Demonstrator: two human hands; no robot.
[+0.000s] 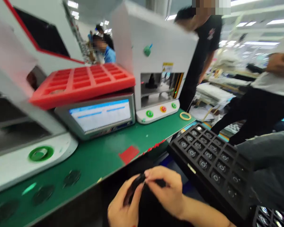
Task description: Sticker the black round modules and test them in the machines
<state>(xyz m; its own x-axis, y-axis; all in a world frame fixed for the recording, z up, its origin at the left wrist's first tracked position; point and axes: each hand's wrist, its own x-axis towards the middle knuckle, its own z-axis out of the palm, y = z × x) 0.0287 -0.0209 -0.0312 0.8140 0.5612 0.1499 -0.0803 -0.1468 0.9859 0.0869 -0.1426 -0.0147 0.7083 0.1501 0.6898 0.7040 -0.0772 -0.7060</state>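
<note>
Above the green workbench, the left hand and right hand pinch a thin black part between fingers; a loose grip could drop it.

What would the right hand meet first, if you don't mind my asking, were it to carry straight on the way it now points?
The right hand would likely meet the small black piece first, which it seems already to touch, with the left hand just beyond, though depth is hard to judge here.

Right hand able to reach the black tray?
Likely yes: the right hand sits beside the black compartment tray with nothing between, though it pinches a small black part with the left hand.
</note>
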